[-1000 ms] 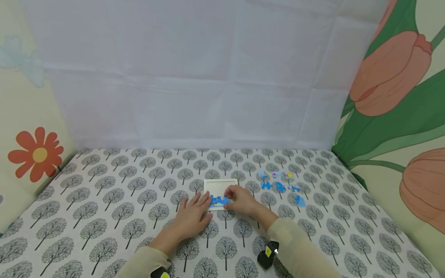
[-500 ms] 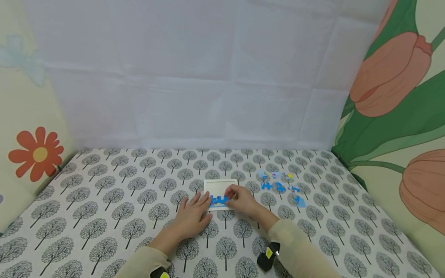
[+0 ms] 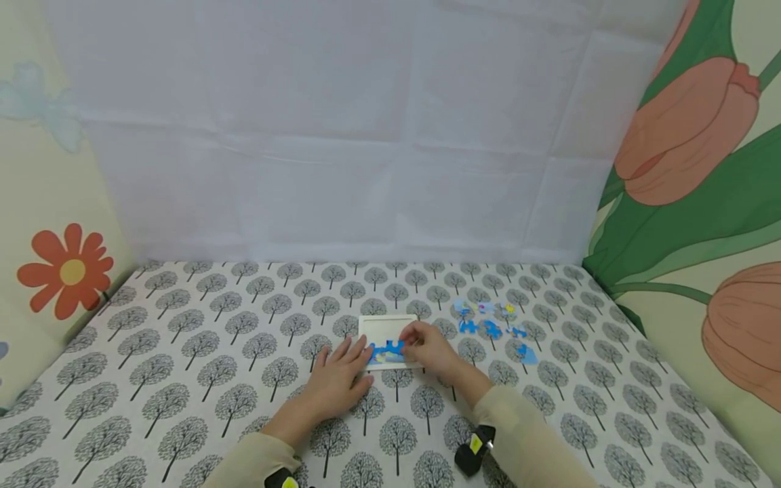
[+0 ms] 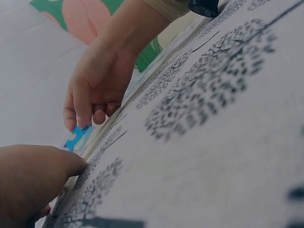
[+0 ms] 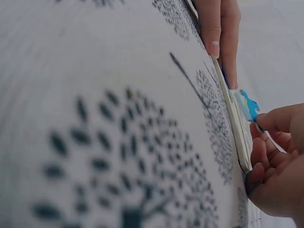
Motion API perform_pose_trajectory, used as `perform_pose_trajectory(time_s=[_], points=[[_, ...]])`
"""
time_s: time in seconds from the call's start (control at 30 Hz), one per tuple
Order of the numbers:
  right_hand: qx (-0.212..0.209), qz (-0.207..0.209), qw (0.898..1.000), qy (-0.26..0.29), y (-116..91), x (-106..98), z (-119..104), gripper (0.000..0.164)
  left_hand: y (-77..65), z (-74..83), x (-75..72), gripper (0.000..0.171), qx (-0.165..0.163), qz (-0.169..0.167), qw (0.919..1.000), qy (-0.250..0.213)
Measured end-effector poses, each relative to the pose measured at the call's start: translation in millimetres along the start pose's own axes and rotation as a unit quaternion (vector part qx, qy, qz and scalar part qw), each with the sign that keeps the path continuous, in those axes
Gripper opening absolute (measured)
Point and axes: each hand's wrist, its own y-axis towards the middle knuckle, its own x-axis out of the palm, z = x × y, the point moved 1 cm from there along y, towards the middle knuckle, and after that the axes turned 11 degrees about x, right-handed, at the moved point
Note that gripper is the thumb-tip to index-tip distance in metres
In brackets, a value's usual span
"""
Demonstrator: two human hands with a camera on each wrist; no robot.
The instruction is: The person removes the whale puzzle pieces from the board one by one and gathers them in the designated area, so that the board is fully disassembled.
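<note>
A shallow white puzzle tray (image 3: 382, 329) lies on the table, with blue jigsaw pieces (image 3: 379, 356) along its near side. My left hand (image 3: 337, 383) rests with spread, straight fingers at the tray's left edge, its fingertips touching the tray. Over the right side of the tray, my right hand (image 3: 432, 350) has its thumb and index finger pinched on a blue puzzle piece (image 5: 250, 105), seen in the right wrist view. That piece's outer part shows; the pinched end is hidden by the fingertips. Whether it lies flat on the tray floor, I cannot tell.
To the right of the tray lie several loose puzzle pieces (image 3: 491, 329), with a lighter blue piece (image 3: 526, 354) nearest me. A tree-patterned cloth (image 3: 244, 379) covers the table. A white sheet (image 3: 342, 156) hangs behind it.
My right hand has shifted slightly to the right along the tray, uncovering a little more of the blue pieces. My left hand has stayed in place.
</note>
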Motion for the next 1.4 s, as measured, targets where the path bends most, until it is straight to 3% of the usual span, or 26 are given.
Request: perform_pose_trajectory(time_s=[0.2,0.4,0.8,1.4], points=[[0.018,0.000,1.000,-0.002,-1,-13,0,0.011,0.1,-0.3,-0.1,0.051,-0.003,-0.005,1.0000,0.000],[-0.010,0.002,1.000,0.017,-5,-30,3,0.010,0.3,-0.5,0.3,0.051,-0.006,-0.006,0.9999,0.006],[0.036,0.026,0.998,0.033,-14,-65,16,0.014,-0.2,-0.6,1.3,0.051,-0.007,-0.009,0.9999,0.003],[0.024,0.044,0.998,0.029,-33,-111,37,0.017,-1.7,1.2,-0.4,0.051,-0.007,-0.008,0.9999,-0.005]])
